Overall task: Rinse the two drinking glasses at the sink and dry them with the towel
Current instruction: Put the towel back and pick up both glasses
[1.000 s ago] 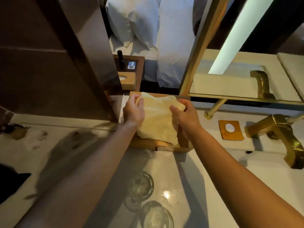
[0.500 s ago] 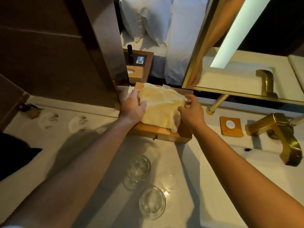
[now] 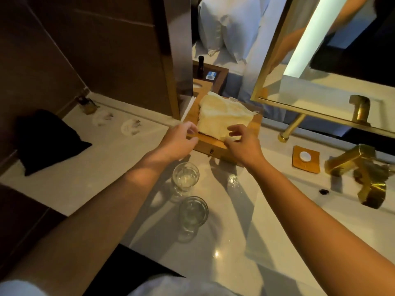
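at the towel (image 3: 224, 118) edge, left hand (image 3: 178, 143) and right hand (image 3: 243, 145) hover, fingers loosely open.

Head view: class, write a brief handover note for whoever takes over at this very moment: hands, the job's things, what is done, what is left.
Left hand and right hand: both at the near edge of the folded towel, fingers loosely curled; hold unclear.
Towel lies on the wooden tray. Far glass and near glass stand upright on the counter, untouched.
Done: cannot tell whether they are rinsed.
Left: rinse if needed, then dry each with the towel.
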